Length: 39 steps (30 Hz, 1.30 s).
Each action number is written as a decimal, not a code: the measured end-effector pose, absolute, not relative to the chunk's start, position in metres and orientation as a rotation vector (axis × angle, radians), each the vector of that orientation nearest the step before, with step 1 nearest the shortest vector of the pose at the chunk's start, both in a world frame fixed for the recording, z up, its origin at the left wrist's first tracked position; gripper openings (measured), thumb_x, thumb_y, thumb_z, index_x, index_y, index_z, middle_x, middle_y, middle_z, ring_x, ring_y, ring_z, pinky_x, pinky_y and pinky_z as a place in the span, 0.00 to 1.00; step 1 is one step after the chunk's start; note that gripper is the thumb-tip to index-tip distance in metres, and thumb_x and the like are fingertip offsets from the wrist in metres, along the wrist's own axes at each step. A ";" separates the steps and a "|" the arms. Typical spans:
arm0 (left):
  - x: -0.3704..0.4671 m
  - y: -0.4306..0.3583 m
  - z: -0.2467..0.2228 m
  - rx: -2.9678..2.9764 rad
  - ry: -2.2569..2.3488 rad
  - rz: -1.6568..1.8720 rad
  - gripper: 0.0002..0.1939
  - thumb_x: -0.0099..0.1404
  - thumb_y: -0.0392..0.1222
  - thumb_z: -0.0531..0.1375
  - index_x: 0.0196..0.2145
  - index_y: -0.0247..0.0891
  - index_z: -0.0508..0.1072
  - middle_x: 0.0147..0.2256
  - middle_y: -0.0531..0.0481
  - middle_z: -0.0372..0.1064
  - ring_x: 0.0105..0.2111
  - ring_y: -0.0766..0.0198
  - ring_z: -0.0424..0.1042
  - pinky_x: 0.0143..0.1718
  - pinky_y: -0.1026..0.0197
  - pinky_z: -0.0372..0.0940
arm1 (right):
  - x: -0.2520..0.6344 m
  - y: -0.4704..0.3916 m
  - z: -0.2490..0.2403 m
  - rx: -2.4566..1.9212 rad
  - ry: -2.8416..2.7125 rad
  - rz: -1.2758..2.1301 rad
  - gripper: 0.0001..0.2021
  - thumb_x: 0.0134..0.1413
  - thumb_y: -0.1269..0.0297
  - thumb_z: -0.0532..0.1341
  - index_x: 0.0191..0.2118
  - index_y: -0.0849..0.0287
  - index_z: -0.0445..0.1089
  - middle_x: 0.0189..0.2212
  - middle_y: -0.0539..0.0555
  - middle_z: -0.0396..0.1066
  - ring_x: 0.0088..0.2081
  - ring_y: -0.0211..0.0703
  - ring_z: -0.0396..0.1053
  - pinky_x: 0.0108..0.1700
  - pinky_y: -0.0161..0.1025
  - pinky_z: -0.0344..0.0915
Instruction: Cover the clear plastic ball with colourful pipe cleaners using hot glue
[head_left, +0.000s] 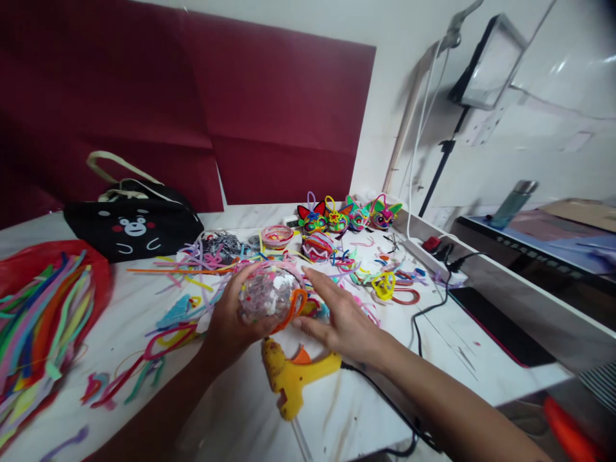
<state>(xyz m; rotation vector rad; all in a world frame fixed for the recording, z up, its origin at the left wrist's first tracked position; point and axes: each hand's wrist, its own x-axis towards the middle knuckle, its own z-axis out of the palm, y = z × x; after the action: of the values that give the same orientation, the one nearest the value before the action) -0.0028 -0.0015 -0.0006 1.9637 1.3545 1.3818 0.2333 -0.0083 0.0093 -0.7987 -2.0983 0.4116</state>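
Note:
My left hand is wrapped round a clear plastic ball with a pink rim and colourful specks. An orange pipe cleaner loop sits at the ball's right side. My right hand has its thumb and fingers apart beside that loop; whether the fingertips touch it is hard to tell. Below both hands a yellow glue gun lies on the white table, with a glue stick at its lower end and a black cord.
Pipe cleaners fill a red bag at left, near a black bag. Several decorated animal-face balls stand at the back. Loose pipe cleaner pieces cover the middle. A black phone and cables lie at right.

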 end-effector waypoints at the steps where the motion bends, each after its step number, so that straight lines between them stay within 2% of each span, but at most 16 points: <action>1: -0.004 -0.001 0.000 1.984 1.371 1.396 0.47 0.50 0.60 0.69 0.62 0.38 0.61 0.60 0.36 0.65 0.59 0.40 0.66 0.62 0.40 0.62 | 0.236 -0.011 0.014 -0.838 -2.088 0.421 0.37 0.60 0.57 0.66 0.70 0.61 0.53 0.66 0.68 0.61 0.67 0.56 0.60 0.65 0.55 0.63; 5: -0.006 0.001 0.000 2.165 1.368 1.441 0.44 0.53 0.59 0.68 0.62 0.38 0.61 0.59 0.36 0.65 0.59 0.40 0.66 0.62 0.39 0.61 | 0.247 -0.018 0.033 -0.886 -2.011 0.526 0.29 0.64 0.57 0.62 0.67 0.58 0.59 0.64 0.63 0.64 0.64 0.53 0.64 0.65 0.53 0.63; 7: -0.004 0.000 0.000 2.331 1.327 1.463 0.42 0.55 0.55 0.68 0.62 0.39 0.61 0.60 0.37 0.64 0.60 0.42 0.65 0.62 0.41 0.62 | 0.246 -0.018 0.039 -0.888 -1.975 0.638 0.28 0.66 0.55 0.59 0.68 0.54 0.57 0.66 0.61 0.61 0.66 0.52 0.62 0.65 0.55 0.62; 9: 0.000 -0.002 0.000 2.495 1.258 1.491 0.41 0.56 0.51 0.67 0.63 0.40 0.59 0.60 0.37 0.63 0.61 0.44 0.65 0.62 0.44 0.62 | 0.240 -0.017 0.040 -0.885 -1.974 0.734 0.32 0.64 0.53 0.60 0.69 0.53 0.53 0.69 0.61 0.57 0.68 0.54 0.58 0.65 0.57 0.61; 11: 0.004 -0.005 -0.001 2.617 1.199 1.499 0.41 0.57 0.49 0.67 0.64 0.40 0.57 0.60 0.36 0.62 0.61 0.44 0.64 0.62 0.45 0.62 | 0.230 -0.017 0.035 -0.888 -1.998 0.774 0.37 0.60 0.51 0.63 0.70 0.56 0.52 0.69 0.64 0.54 0.68 0.57 0.56 0.65 0.59 0.60; 14: 0.007 -0.009 -0.004 2.707 1.164 1.438 0.42 0.58 0.48 0.66 0.66 0.41 0.54 0.62 0.35 0.58 0.62 0.42 0.62 0.63 0.44 0.61 | 0.213 -0.019 0.024 -0.914 -1.993 0.737 0.46 0.51 0.51 0.70 0.70 0.60 0.50 0.68 0.67 0.55 0.68 0.59 0.55 0.67 0.58 0.58; 17: 0.010 -0.013 -0.008 2.727 1.192 1.314 0.45 0.58 0.48 0.66 0.68 0.43 0.51 0.64 0.35 0.53 0.63 0.41 0.60 0.62 0.43 0.61 | 0.203 -0.020 0.013 -0.947 -1.941 0.697 0.51 0.45 0.52 0.73 0.70 0.57 0.49 0.65 0.65 0.58 0.67 0.59 0.57 0.66 0.57 0.59; 21: 0.011 -0.019 -0.010 2.676 1.196 1.202 0.48 0.56 0.45 0.67 0.69 0.46 0.49 0.67 0.36 0.50 0.65 0.39 0.57 0.63 0.43 0.61 | 0.201 -0.017 0.006 -1.005 -1.863 0.707 0.51 0.40 0.51 0.75 0.69 0.56 0.53 0.60 0.64 0.63 0.62 0.59 0.63 0.63 0.57 0.63; 26: 0.007 -0.021 -0.002 2.584 1.089 1.086 0.47 0.57 0.40 0.63 0.71 0.51 0.48 0.70 0.42 0.46 0.68 0.40 0.52 0.67 0.40 0.54 | 0.207 -0.014 0.005 -0.961 -1.852 0.671 0.49 0.40 0.55 0.73 0.69 0.58 0.55 0.62 0.65 0.63 0.63 0.59 0.63 0.64 0.56 0.61; 29: 0.000 -0.020 0.003 2.496 1.004 1.022 0.42 0.62 0.42 0.61 0.71 0.54 0.49 0.71 0.46 0.46 0.69 0.42 0.50 0.68 0.40 0.52 | 0.211 -0.013 0.005 -0.984 -1.853 0.705 0.48 0.41 0.56 0.73 0.68 0.57 0.55 0.62 0.64 0.63 0.63 0.59 0.63 0.64 0.57 0.61; 33: -0.003 -0.018 0.003 2.180 1.048 1.082 0.34 0.69 0.50 0.57 0.69 0.52 0.54 0.70 0.49 0.51 0.71 0.45 0.48 0.70 0.41 0.46 | 0.215 -0.014 0.007 -0.967 -1.832 0.739 0.48 0.40 0.57 0.73 0.68 0.56 0.56 0.61 0.63 0.64 0.62 0.58 0.64 0.63 0.56 0.62; 35: -0.002 -0.016 0.003 2.066 1.084 1.142 0.33 0.68 0.54 0.58 0.68 0.49 0.59 0.69 0.47 0.54 0.70 0.44 0.49 0.71 0.40 0.44 | 0.216 -0.015 0.008 -0.969 -1.831 0.760 0.48 0.40 0.57 0.73 0.68 0.56 0.56 0.62 0.63 0.64 0.62 0.58 0.64 0.63 0.57 0.62; 39: -0.002 -0.008 0.001 1.985 1.057 1.190 0.35 0.60 0.58 0.66 0.63 0.48 0.67 0.67 0.45 0.58 0.69 0.41 0.52 0.68 0.41 0.51 | 0.216 -0.016 0.010 -0.963 -1.844 0.793 0.48 0.39 0.58 0.72 0.68 0.58 0.56 0.62 0.64 0.63 0.63 0.59 0.64 0.63 0.58 0.62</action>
<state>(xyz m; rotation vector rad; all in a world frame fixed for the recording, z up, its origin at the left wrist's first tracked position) -0.0018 -0.0084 0.0008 1.9852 1.0569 1.1904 0.2161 -0.0160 0.0097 -0.9628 -1.8439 0.7934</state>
